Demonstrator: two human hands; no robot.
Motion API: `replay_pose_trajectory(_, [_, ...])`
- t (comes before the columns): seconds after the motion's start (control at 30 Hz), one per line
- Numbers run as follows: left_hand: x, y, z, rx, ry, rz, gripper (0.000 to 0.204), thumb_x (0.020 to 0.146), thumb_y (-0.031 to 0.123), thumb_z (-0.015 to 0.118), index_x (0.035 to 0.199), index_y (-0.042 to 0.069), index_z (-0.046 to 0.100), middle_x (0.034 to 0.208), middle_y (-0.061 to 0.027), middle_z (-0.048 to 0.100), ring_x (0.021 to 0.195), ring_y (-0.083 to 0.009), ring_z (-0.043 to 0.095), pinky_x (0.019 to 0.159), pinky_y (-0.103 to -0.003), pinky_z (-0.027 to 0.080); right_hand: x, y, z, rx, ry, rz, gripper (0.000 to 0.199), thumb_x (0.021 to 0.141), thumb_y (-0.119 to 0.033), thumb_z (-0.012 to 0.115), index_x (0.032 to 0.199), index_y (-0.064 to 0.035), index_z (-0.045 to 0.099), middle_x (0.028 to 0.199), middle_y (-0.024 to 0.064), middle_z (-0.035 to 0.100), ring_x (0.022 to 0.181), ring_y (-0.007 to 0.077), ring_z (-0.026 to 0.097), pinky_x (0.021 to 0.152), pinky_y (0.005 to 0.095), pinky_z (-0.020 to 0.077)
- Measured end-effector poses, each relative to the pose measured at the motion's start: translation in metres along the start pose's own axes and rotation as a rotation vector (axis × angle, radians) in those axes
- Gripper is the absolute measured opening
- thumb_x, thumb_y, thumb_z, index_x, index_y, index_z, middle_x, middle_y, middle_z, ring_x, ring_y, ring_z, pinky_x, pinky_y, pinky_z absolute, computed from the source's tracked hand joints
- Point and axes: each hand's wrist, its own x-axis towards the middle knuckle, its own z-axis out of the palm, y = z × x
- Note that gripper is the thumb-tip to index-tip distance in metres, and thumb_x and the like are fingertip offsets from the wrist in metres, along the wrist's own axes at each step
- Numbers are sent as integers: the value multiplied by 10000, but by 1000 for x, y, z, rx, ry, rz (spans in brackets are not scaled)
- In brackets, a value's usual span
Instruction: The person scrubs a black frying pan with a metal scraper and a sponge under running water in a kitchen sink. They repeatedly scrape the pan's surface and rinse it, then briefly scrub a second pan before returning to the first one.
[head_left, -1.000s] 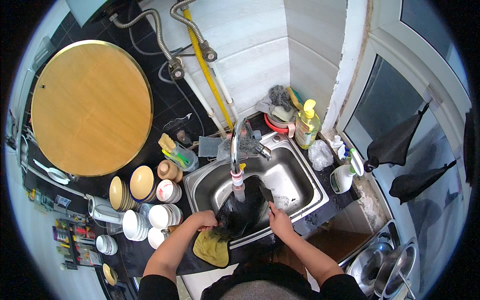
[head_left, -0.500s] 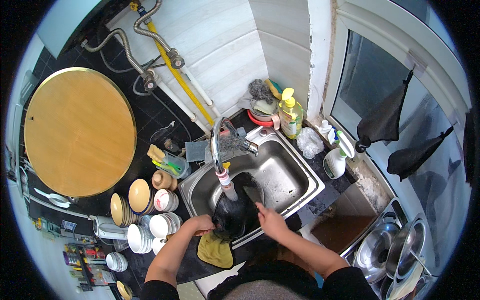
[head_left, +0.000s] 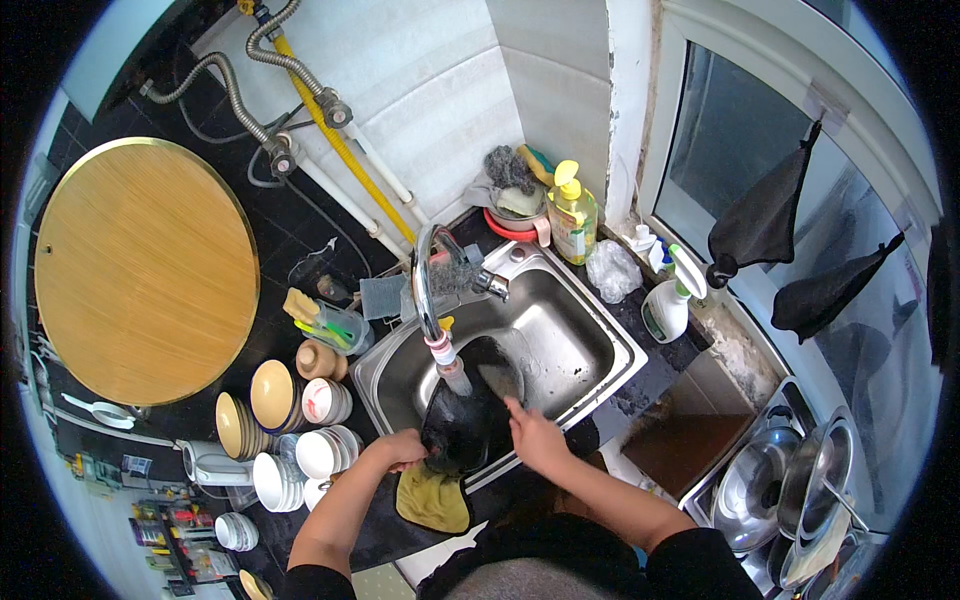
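The left hand [head_left: 400, 448] grips the black pan [head_left: 470, 415] at its seven o'clock rim, tilting it under the tap [head_left: 430, 290] in the sink [head_left: 585, 335]; the right hand [head_left: 535, 438] presses inside at four o'clock, grip unclear.

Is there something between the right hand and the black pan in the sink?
Nothing visible: the right hand rests directly on the black pan, and the left hand grips its rim.

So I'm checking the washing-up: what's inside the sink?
Inside the sink a black pan sits under the tap, held by both hands. Whatever lies beneath the pan is hidden.
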Motion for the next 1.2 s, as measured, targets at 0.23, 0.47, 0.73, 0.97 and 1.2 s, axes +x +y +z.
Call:
replay_pose_trajectory(0.23, [2, 2, 1, 84, 24, -6, 492, 826, 385, 598, 575, -36, 548, 513, -131, 531, 411, -249, 523, 360, -379, 412, 21, 6, -6, 16, -34, 63, 424, 889, -201, 466, 1308, -166, 410, 837, 252, 583, 752, 434, 578, 668, 498, 474])
replay_pose_trajectory(0.47, [2, 6, 1, 74, 47, -21, 417, 819, 304, 598, 583, -38, 559, 533, -138, 542, 429, -252, 527, 375, -384, 415, 17, 9, -8, 21, -50, 35, 434, 876, -181, 485, 1304, -183, 410, 810, 242, 585, 741, 424, 587, 667, 485, 483])
replay_pose_trajectory(0.73, [1, 0, 0, 49, -14, -44, 363, 813, 295, 595, 601, 6, 534, 512, -84, 514, 404, -204, 497, 370, -346, 400, 3, -8, -38, 64, -254, 80, 431, 893, -213, 465, 1318, -183, 398, 863, 252, 603, 841, 408, 584, 733, 476, 471])
replay_pose_trajectory(0.97, [-7, 9, -2, 60, 67, -54, 359, 807, 284, 602, 595, 1, 538, 527, -86, 536, 405, -204, 501, 373, -348, 401, 26, -7, -8, 62, -117, 67, 419, 892, -225, 467, 1306, -232, 401, 824, 241, 601, 779, 433, 587, 709, 495, 477])
replay_pose_trajectory(1.2, [-10, 15, -2, 87, 111, -47, 333, 795, 247, 616, 592, -9, 549, 537, -111, 536, 427, -222, 514, 374, -353, 399, 27, -10, -4, 33, -66, 84, 428, 883, -204, 480, 1304, -206, 403, 829, 249, 571, 714, 429, 585, 649, 498, 483])
